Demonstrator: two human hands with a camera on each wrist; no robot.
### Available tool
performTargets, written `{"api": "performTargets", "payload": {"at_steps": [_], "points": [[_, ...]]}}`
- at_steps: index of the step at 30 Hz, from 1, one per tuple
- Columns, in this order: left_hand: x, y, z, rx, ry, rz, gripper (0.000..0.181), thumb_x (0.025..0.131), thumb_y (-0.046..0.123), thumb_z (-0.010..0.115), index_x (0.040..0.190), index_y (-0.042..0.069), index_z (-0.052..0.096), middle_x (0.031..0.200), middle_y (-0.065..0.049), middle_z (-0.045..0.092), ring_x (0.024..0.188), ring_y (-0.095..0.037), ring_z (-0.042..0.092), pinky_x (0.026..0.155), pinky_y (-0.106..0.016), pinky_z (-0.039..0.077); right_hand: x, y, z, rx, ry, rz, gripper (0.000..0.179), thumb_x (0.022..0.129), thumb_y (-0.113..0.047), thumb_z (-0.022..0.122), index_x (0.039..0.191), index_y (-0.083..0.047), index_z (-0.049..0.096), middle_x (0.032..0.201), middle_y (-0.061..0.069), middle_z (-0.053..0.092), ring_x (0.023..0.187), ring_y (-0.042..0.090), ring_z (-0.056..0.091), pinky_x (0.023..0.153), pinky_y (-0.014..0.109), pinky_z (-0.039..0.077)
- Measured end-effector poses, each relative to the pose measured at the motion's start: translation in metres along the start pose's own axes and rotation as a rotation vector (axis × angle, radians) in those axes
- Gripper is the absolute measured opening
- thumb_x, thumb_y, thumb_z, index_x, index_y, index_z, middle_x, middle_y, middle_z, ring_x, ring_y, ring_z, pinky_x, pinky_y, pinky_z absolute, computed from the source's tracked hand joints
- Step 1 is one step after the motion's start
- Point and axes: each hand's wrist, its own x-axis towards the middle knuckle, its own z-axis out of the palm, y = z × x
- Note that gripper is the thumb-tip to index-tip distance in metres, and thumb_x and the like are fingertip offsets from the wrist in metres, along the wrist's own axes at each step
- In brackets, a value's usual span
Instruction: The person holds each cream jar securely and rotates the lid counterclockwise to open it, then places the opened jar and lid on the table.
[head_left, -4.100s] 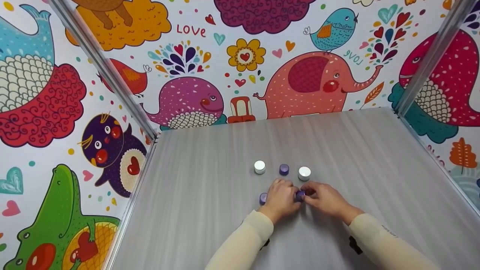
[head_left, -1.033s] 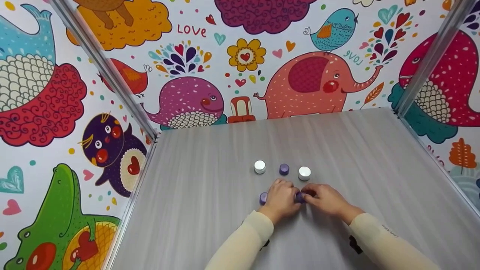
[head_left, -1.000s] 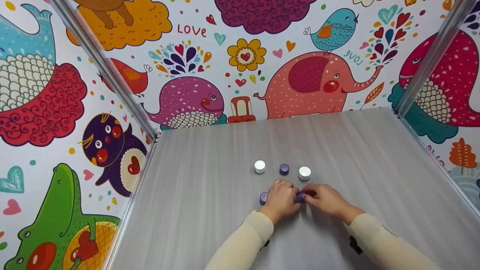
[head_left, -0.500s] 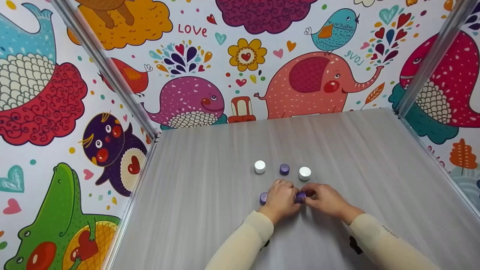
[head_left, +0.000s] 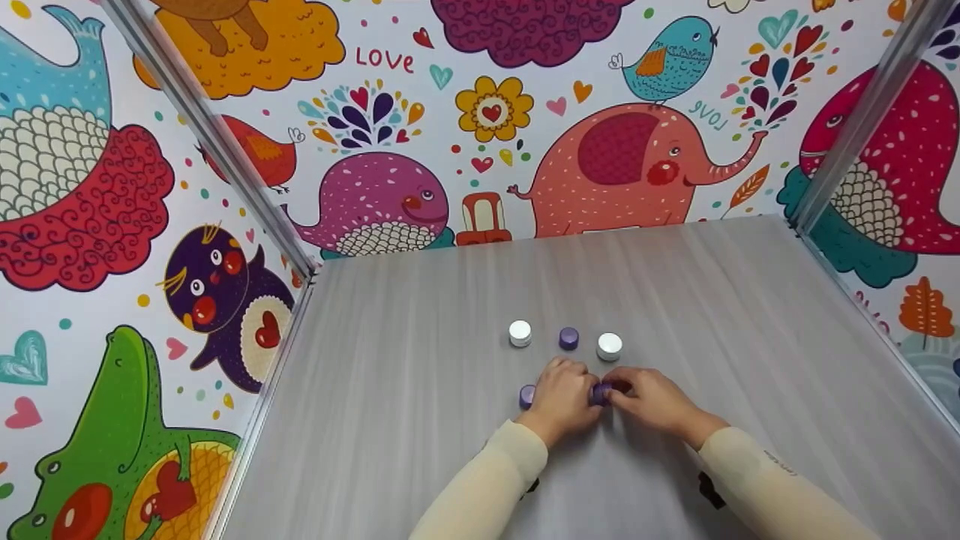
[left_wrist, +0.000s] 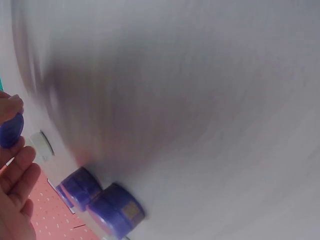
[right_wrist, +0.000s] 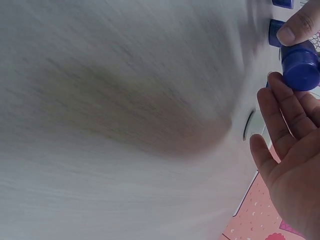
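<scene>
My left hand (head_left: 564, 396) and right hand (head_left: 654, 397) meet at the front middle of the table. Between them is a small round purple jar (head_left: 601, 394), partly covered by fingers. The left fingers hold it from the left; the right thumb and fingers pinch its right side. In the right wrist view the jar's round blue-purple end (right_wrist: 302, 72) faces the camera, between a thumb and fingers. Part of a second purple jar (head_left: 527, 396) shows at the left of my left hand. Seen from the left wrist, two purple jars stand near each other on the table.
Behind my hands, a white jar (head_left: 520, 334), a purple jar (head_left: 568, 338) and another white jar (head_left: 610, 346) stand in a loose row. The grey wood-grain table (head_left: 390, 375) ends at walls printed with cartoon animals, with metal posts (head_left: 217, 142) at the corners.
The right fingers and thumb shift slightly back and forth on the held jar, showing more of it half a second ago. The jars on the table and both forearms stay in place.
</scene>
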Motion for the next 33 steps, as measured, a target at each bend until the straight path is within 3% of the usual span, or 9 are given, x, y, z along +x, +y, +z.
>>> {"api": "performTargets", "payload": {"at_steps": [9, 19, 33], "points": [[0.0001, -0.0005, -0.0007, -0.005, 0.001, -0.001, 0.026, 0.074, 0.043, 0.077, 0.088, 0.021, 0.077, 0.079, 0.007, 0.062, 0.079, -0.015, 0.061, 0.086, -0.029, 0.042, 0.0023, 0.0027, 0.0009, 0.017, -0.003, -0.015, 0.02, 0.088, -0.015, 0.07, 0.106, -0.008, 0.071, 0.098, -0.002, 0.07, 0.088, 0.017, 0.067, 0.077, 0.04, 0.054], [-0.0007, -0.0006, -0.0007, -0.001, -0.001, 0.002, 0.026, 0.076, 0.043, 0.075, 0.088, 0.021, 0.076, 0.079, 0.006, 0.062, 0.079, -0.015, 0.06, 0.086, -0.029, 0.042, 0.0028, 0.0021, 0.0012, 0.02, -0.006, -0.008, 0.022, 0.088, -0.014, 0.069, 0.108, -0.007, 0.07, 0.099, -0.001, 0.07, 0.089, 0.018, 0.067, 0.079, 0.041, 0.054], [-0.0021, -0.003, -0.0002, -0.006, 0.037, 0.026, 0.028, 0.074, 0.043, 0.077, 0.089, 0.019, 0.077, 0.078, 0.007, 0.062, 0.077, -0.015, 0.061, 0.086, -0.029, 0.042, 0.0014, 0.0024, 0.0011, 0.014, -0.003, -0.031, 0.024, 0.084, -0.011, 0.07, 0.107, -0.007, 0.071, 0.099, -0.001, 0.07, 0.09, 0.022, 0.067, 0.078, 0.041, 0.053]]}}
